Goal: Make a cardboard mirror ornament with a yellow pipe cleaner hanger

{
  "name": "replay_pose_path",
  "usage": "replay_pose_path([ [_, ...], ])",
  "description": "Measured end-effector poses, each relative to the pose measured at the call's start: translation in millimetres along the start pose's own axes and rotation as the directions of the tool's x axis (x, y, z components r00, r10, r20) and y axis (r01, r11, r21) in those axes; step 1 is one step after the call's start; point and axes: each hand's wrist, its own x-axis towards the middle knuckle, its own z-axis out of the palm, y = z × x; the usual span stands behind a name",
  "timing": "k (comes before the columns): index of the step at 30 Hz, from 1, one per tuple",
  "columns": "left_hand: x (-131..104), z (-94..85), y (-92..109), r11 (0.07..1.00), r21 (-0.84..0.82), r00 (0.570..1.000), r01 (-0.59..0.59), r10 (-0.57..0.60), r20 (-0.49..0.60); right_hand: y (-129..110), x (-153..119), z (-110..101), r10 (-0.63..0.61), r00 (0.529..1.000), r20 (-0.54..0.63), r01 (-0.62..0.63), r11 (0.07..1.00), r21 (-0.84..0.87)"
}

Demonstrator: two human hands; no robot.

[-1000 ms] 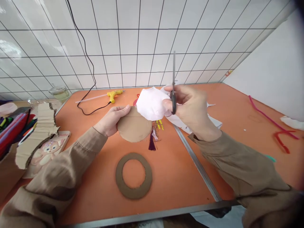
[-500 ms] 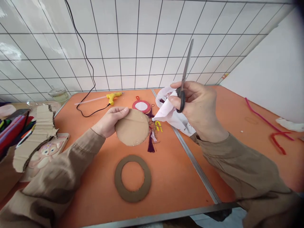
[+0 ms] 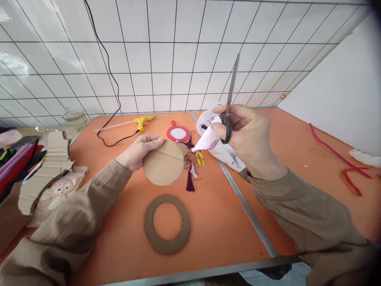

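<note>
My left hand (image 3: 141, 152) grips the upper left edge of a round cardboard disc (image 3: 163, 166), thumb on top, above the orange table. In my right hand (image 3: 251, 133) are scissors (image 3: 233, 85), blades pointing up and black handles against the fingers. The same hand also pinches a piece of white cloth (image 3: 207, 138), which hangs down to a point on the left. Nearer to me a cardboard ring (image 3: 149, 224) lies flat on the table. Behind the disc are dark purple tassels (image 3: 189, 183) and a small yellow piece (image 3: 200, 159).
A yellow glue gun (image 3: 143, 122) with a black cord lies at the back, left of a pink-rimmed round piece (image 3: 169, 135). Torn corrugated cardboard (image 3: 56, 153) and markers are at left. Red pipe cleaners (image 3: 353, 184) lie at right. A metal strip (image 3: 247, 210) crosses the table.
The cardboard disc has shifted slightly left and down. The scissors have dipped a little, still in my right hand with the cloth. The view has moved slightly.
</note>
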Motion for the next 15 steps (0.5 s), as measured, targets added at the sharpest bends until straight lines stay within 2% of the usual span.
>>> replay_pose_path([
  [5, 6, -20.4, 2, 0.982, 0.161, 0.994, 0.101, -0.094, -0.052, 1, -2, 0, -0.021, 1.0, 0.013, 0.021, 1.0, -0.019],
  [9, 13, -36.9, -1, 0.946, 0.243, 0.967, 0.215, -0.171, -0.189, 0, -3, 3, -0.014, 1.0, 0.026, 0.014, 1.0, 0.003],
  [15, 22, -45.1, -10, 0.877, 0.383, 0.941, 0.29, -0.189, -0.281, 0, -5, 9, 0.039, 0.989, 0.146, -0.052, 0.994, 0.091],
])
